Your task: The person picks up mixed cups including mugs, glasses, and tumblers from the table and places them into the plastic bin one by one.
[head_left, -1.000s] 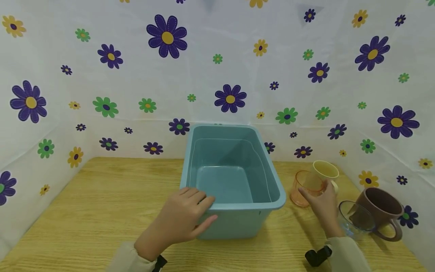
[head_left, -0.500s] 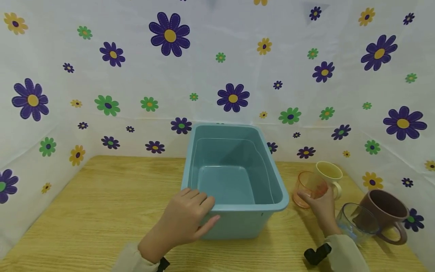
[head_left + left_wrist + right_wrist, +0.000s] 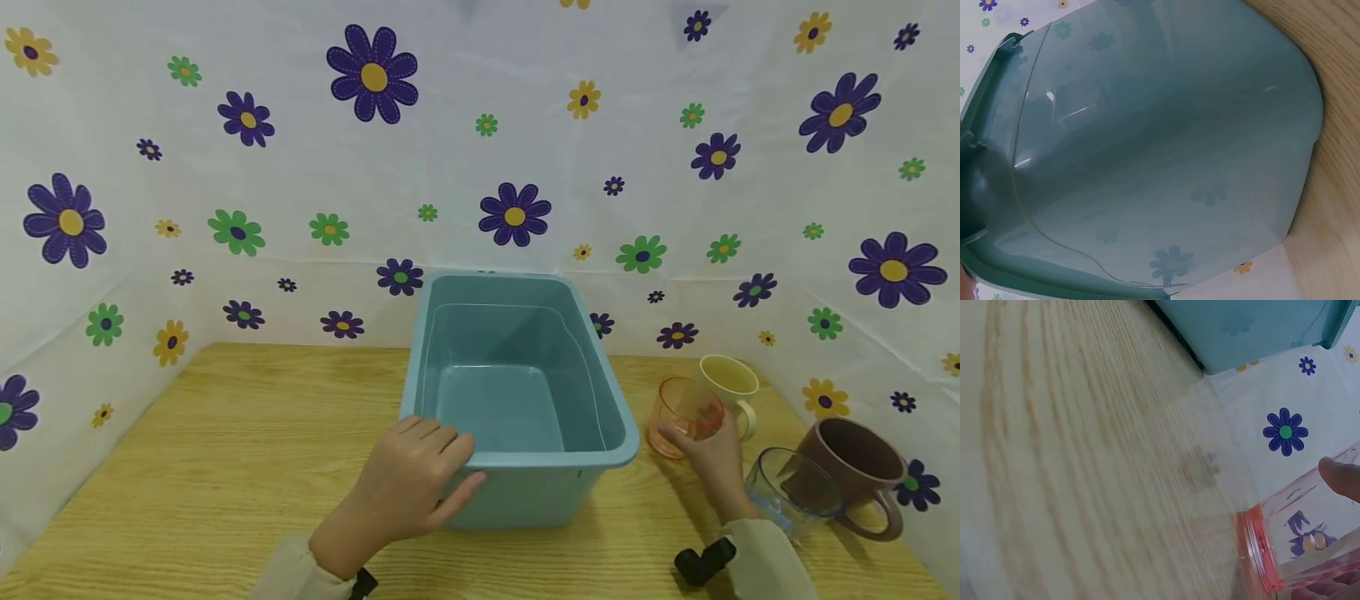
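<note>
The right hand (image 3: 708, 462) has its fingers curled round a clear orange cup (image 3: 682, 414) (smooth, round plastic) on the wood-grain tabletop (image 3: 225, 450); the left hand (image 3: 405, 487) lies with relaxed fingers over the glossy teal bin's (image 3: 517, 467) rounded rim.

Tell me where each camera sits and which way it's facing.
Head: looks forward and down at the table; both hands show, left hand on the blue bin, right hand gripping the orange cup.
Left wrist: faces the bin's inside; hardly any hand shows.
Right wrist: low over the table; fingertips on the cup.
All share the bin.
</note>
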`<move>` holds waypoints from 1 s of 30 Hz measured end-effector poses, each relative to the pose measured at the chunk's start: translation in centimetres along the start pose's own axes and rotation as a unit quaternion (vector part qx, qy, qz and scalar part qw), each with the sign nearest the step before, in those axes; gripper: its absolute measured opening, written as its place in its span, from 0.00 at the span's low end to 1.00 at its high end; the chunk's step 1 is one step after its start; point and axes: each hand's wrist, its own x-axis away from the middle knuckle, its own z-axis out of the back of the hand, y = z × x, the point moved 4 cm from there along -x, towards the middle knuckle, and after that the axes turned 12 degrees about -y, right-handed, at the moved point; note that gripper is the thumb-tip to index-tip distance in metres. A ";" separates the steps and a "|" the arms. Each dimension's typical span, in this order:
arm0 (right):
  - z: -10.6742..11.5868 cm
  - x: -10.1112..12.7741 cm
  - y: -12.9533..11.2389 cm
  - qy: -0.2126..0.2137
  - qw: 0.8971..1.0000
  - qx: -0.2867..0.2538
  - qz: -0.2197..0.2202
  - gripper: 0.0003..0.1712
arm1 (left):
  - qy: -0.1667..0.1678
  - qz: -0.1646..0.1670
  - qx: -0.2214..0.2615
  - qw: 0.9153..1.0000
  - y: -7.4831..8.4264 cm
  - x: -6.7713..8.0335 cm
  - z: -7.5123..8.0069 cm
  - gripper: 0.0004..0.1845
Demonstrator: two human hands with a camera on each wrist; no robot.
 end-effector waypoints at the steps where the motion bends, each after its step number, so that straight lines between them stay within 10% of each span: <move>1: 0.0 0.0 0.0 -0.002 1.000 0.000 0.000 0.55 | 0.001 0.002 0.000 1.000 0.0 0.0 0.0 0.28; 30: 0.2 -0.1 -1.2 0.020 0.999 0.040 0.009 0.55 | 0.034 0.011 0.008 0.999 0.0 0.3 -0.5 0.25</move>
